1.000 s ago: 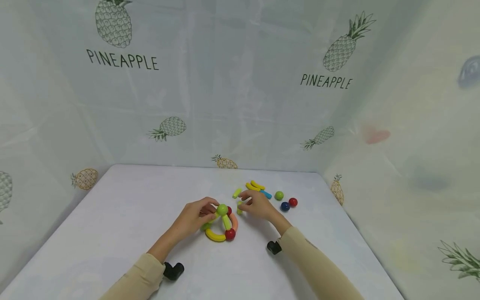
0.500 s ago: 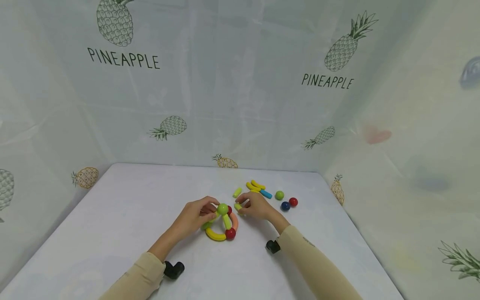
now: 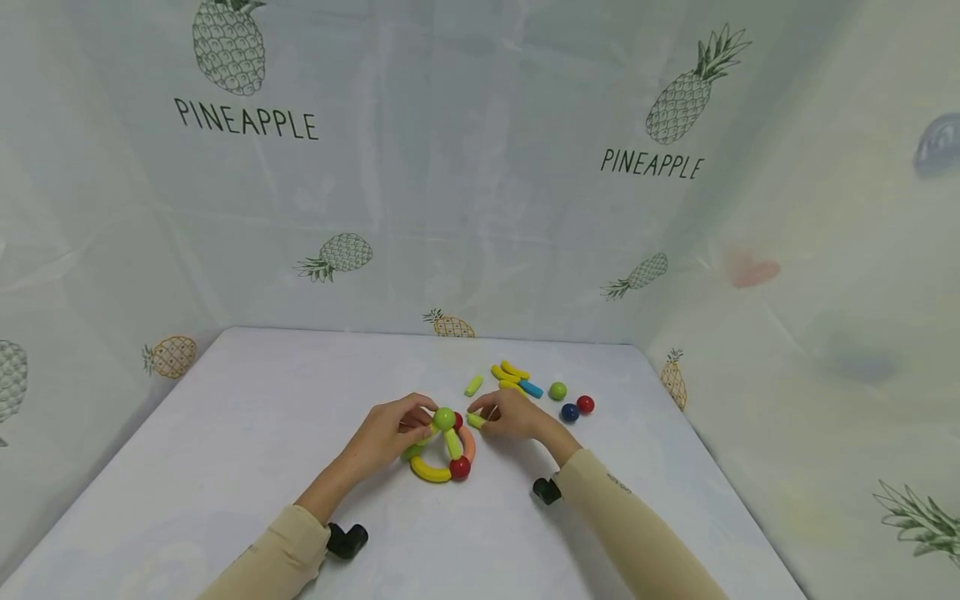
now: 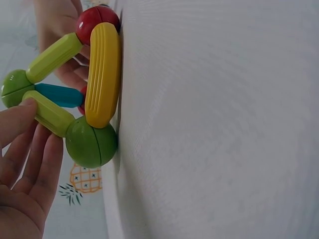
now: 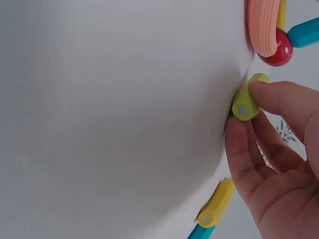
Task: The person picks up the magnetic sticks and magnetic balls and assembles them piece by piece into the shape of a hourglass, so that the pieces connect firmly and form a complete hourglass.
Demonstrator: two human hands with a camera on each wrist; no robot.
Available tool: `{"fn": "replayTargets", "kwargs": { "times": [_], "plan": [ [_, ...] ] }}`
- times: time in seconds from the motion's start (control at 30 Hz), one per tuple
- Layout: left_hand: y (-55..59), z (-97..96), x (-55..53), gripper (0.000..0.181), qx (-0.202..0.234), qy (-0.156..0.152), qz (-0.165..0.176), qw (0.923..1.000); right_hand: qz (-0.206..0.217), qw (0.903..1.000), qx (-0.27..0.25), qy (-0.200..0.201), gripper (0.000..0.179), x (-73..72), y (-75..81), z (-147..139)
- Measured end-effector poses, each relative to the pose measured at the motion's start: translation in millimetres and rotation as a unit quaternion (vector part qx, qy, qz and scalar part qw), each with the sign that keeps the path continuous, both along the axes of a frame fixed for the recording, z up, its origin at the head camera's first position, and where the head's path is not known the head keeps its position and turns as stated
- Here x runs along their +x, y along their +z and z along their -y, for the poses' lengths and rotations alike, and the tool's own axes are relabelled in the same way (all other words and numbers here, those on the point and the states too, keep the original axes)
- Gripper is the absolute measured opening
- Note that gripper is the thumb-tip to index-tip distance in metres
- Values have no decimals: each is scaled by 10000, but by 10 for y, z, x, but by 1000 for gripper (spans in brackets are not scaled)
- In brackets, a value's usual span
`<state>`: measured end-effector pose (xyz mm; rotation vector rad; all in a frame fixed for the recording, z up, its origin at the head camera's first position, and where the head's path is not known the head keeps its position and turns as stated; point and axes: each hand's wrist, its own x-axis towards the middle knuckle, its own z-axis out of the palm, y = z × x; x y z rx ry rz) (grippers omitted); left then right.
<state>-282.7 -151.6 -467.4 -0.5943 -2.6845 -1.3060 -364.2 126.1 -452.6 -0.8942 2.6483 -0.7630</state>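
My left hand (image 3: 393, 433) holds a frame built of magnetic sticks and balls, its thumb and fingers about a lime-green stick (image 4: 54, 112) below the top green ball (image 4: 15, 85). In the left wrist view, a second lime stick (image 4: 54, 58) and a blue stick (image 4: 60, 94) also slope down from that ball. The base has a curved yellow stick (image 4: 103, 74), a curved salmon stick (image 5: 262, 25), red balls (image 3: 460, 468) and a green ball (image 4: 91, 143). Just right of this frame, my right hand (image 3: 513, 414) pinches a loose lime magnetic stick (image 5: 245, 103), metal tip showing.
Behind my right hand lie another lime stick (image 3: 473, 386), several yellow curved sticks (image 3: 515, 370) and a blue stick (image 3: 532, 389). Farther right are a green ball (image 3: 558, 390), a dark blue ball (image 3: 570, 412) and a red ball (image 3: 586, 404). A printed curtain (image 3: 465, 167) hangs behind the table.
The lime stick in my right hand has turned from upright to nearly level, one end now pointing toward the frame. My left hand and the frame have stayed put.
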Motion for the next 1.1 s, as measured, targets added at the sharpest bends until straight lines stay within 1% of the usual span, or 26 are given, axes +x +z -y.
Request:
{"fn": "replayTargets", "kwargs": {
  "times": [0.1,0.17,0.27,0.4,0.5,0.57,0.63,0.73,0.9,0.97,1.1],
  "plan": [
    [0,-4,1,35,25,-18,19,10000,-61,10000,1,65,35,9,-6,-8],
    [-2,-6,0,34,31,-33,1,10000,-133,9998,-101,72,35,30,1,-12],
    [-2,-10,4,34,50,-45,-16,10000,-244,9990,-386,22,35,79,25,-13],
    [2,-9,12,34,72,-33,14,10000,-365,9956,-838,-218,34,175,85,-2],
    [7,-1,15,35,94,-26,62,9999,-417,9900,-1255,-480,34,260,155,23],
    [8,7,12,36,95,-24,91,9999,-444,9842,-1609,-588,34,312,203,46],
    [7,18,2,36,109,-49,123,9999,-475,9785,-1893,-667,34,357,249,74],
    [6,37,-18,36,107,-102,168,9997,-536,9713,-2214,-685,36,421,304,119],
    [4,60,-48,35,117,-207,219,9995,-635,9631,-2538,-637,37,520,365,205],
    [3,63,-59,35,126,-243,225,9994,-683,9612,-2603,-609,37,548,381,241],
    [10,60,-69,34,143,-339,134,9992,-719,9591,-2684,-546,37,586,413,308]
  ]
}}
